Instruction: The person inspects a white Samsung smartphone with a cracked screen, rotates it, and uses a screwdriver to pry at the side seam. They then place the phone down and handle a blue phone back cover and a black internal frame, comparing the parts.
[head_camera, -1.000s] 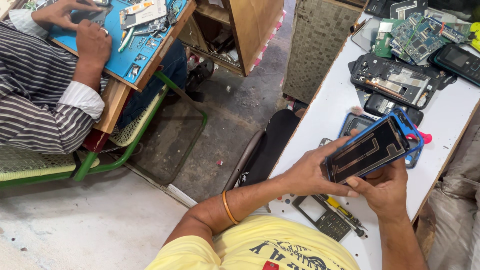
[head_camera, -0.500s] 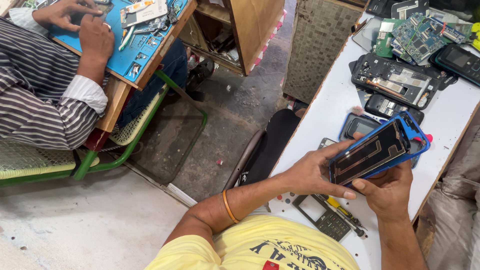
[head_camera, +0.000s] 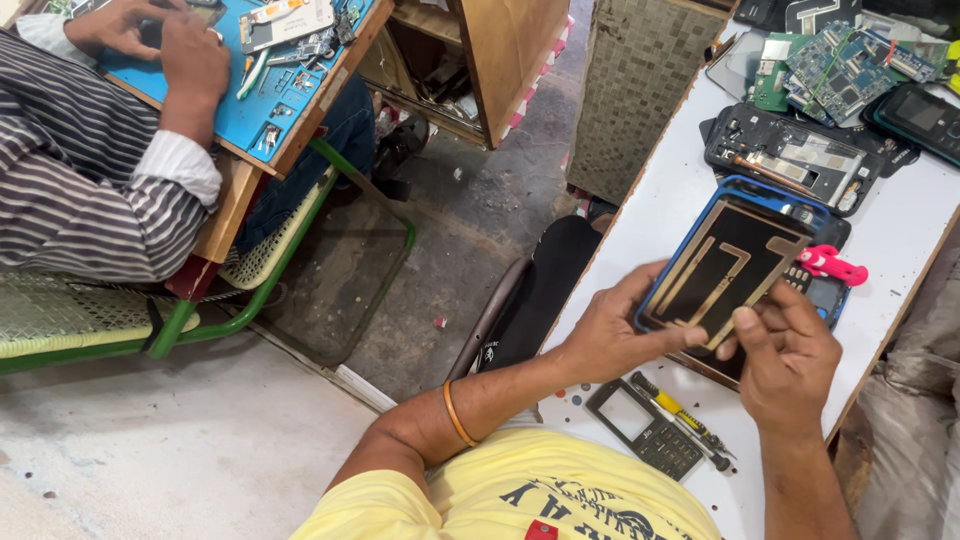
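My left hand (head_camera: 612, 332) and my right hand (head_camera: 788, 358) both hold a blue-framed phone body (head_camera: 728, 262) with a dark back panel and gold strips facing up, tilted above the white table (head_camera: 905, 235). The left hand grips its lower left edge. The right hand's thumb and fingers pinch the bottom corner. Under the phone lies another opened phone (head_camera: 822, 290) with a pink tool (head_camera: 830, 264) beside it. A screwdriver (head_camera: 682, 415) and a dark keypad frame (head_camera: 645, 430) lie on the table near my wrists.
Opened phone shells (head_camera: 790, 152) and green circuit boards (head_camera: 840, 68) crowd the table's far end. A person in a striped shirt (head_camera: 80, 190) works at a blue mat (head_camera: 250, 90) on the left, seated on a green-framed chair (head_camera: 250, 290). A wooden cabinet (head_camera: 500, 50) stands beyond bare concrete floor.
I have lowered and shifted the blue-framed phone slightly toward me. My right hand's grip has moved up onto its bottom corner. The other person's hands stayed on the blue mat.
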